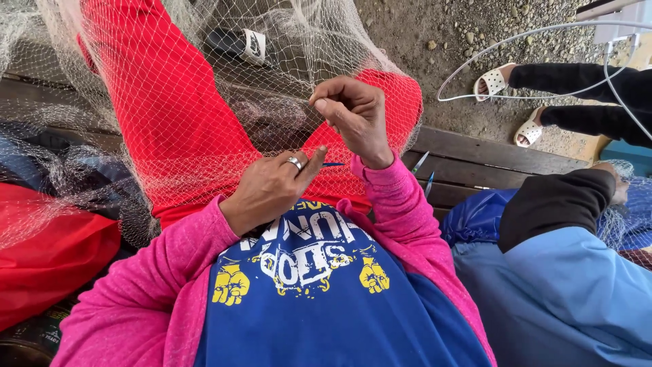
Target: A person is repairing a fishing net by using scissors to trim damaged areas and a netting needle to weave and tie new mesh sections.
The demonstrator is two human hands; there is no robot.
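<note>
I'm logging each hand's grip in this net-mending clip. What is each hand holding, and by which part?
The left hand pinches a thin blue tool by one end. The right hand is closed at the white net; whether it grips a strand cannot be told.

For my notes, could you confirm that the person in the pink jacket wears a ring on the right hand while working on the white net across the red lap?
Not quite: the ring is on the left hand, as the head view shows. The right hand is bare; the rest stands, with the white net across the red lap.
</note>
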